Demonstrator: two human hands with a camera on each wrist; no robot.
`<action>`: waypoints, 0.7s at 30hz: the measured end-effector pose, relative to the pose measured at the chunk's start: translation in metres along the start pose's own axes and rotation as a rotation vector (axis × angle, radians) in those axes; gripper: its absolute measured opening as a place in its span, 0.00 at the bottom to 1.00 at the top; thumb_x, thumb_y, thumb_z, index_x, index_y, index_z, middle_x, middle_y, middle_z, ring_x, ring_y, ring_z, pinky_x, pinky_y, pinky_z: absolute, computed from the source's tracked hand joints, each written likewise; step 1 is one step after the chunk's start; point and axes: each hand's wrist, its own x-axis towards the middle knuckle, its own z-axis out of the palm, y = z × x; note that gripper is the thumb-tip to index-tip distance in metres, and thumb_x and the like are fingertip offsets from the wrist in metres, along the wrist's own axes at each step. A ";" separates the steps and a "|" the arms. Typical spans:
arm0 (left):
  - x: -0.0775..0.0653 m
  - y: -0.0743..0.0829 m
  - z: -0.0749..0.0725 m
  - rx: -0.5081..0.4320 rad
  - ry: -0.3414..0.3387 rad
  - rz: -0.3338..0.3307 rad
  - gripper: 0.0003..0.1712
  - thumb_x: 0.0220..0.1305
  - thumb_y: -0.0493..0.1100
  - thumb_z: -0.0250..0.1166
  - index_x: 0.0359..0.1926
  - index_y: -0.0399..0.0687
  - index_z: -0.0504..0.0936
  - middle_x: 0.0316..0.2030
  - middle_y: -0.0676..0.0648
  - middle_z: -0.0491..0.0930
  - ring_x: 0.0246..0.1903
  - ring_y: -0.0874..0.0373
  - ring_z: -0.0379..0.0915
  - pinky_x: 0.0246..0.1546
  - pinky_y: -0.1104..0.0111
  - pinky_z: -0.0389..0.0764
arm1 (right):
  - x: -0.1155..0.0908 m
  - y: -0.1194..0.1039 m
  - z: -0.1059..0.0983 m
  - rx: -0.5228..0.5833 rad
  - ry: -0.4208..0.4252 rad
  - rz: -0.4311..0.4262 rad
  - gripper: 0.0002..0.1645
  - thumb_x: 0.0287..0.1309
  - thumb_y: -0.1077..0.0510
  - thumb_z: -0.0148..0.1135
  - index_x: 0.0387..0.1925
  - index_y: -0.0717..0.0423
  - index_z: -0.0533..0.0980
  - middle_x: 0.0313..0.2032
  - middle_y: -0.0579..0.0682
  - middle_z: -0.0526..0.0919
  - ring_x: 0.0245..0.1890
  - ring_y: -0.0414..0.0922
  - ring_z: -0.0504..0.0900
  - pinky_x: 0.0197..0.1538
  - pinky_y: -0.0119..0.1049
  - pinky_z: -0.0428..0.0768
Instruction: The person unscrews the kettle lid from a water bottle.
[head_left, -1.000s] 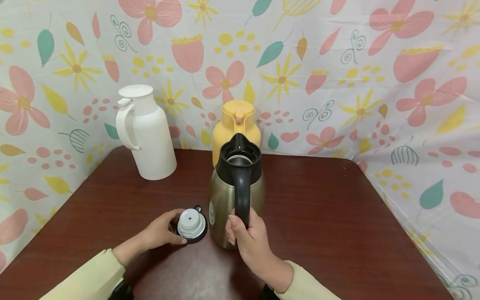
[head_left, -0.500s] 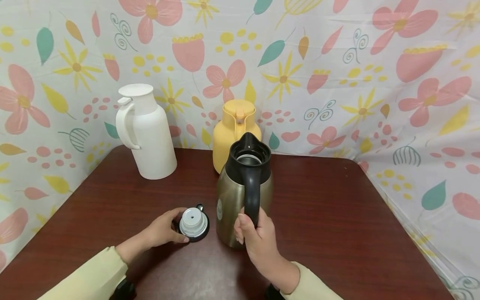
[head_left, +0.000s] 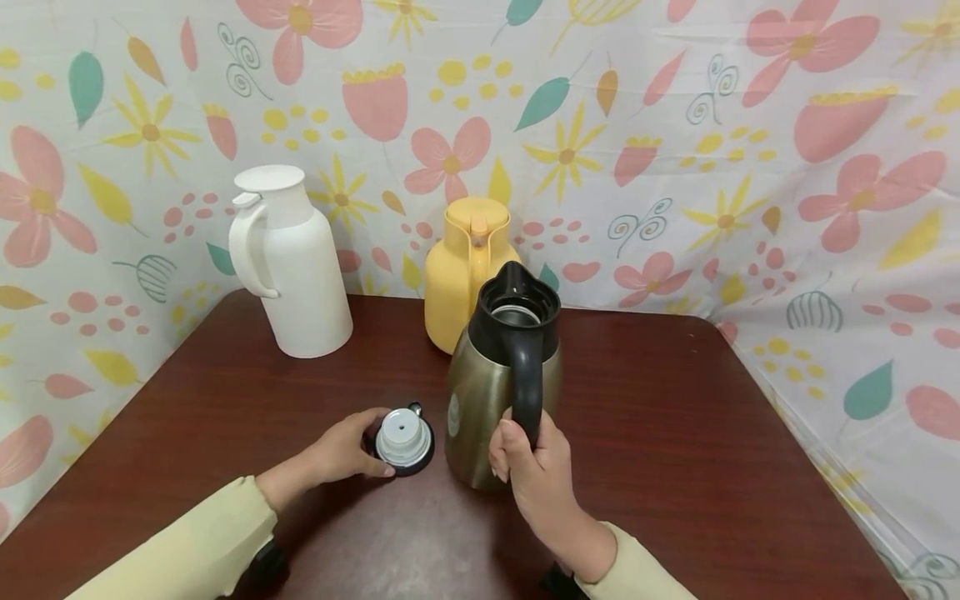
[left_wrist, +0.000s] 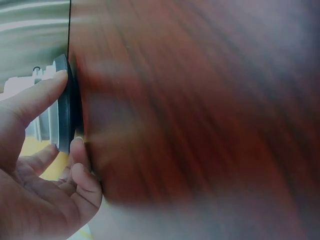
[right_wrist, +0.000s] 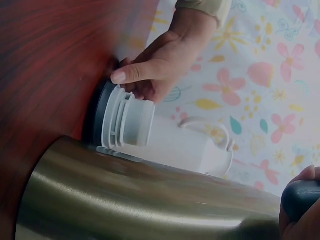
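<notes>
My right hand (head_left: 542,479) grips the black handle (head_left: 527,379) of a gold-brown metal vacuum jug (head_left: 483,408). The jug is upright, its black collar uncovered on top and its spout pointing away. Just left of it lies the jug's lid (head_left: 402,437), black rim down and pale plug up. My left hand (head_left: 341,454) holds this lid by its edge, thumb on the near side and fingers on the far side. In the left wrist view, the thumb and fingertips touch the black rim (left_wrist: 64,105). The right wrist view shows the plug (right_wrist: 127,120) close beside the metal body (right_wrist: 150,195).
A white jug (head_left: 307,275) with a side handle stands at the back left of the dark red-brown table (head_left: 675,433). Behind the metal jug is a yellow jug (head_left: 447,283), partly hidden by it. A flowered cloth (head_left: 637,142) hangs behind the table.
The metal jug has moved to the right with my right hand on its handle. My left hand and the lid have also shifted right and slightly away from me.
</notes>
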 end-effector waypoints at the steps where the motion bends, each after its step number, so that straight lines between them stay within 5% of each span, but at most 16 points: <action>1: 0.001 0.000 0.001 0.008 0.001 -0.007 0.47 0.46 0.38 0.82 0.66 0.31 0.71 0.40 0.42 0.81 0.29 0.61 0.74 0.35 0.71 0.76 | 0.000 0.000 -0.001 0.000 0.004 -0.003 0.21 0.78 0.59 0.49 0.27 0.66 0.63 0.14 0.53 0.63 0.12 0.43 0.64 0.16 0.31 0.68; 21: 0.017 0.010 0.007 0.080 0.000 -0.074 0.49 0.46 0.41 0.83 0.68 0.35 0.71 0.44 0.43 0.82 0.43 0.56 0.76 0.48 0.61 0.77 | 0.004 0.000 -0.022 -0.025 0.037 -0.028 0.27 0.79 0.54 0.49 0.25 0.70 0.61 0.13 0.51 0.62 0.12 0.41 0.64 0.15 0.32 0.67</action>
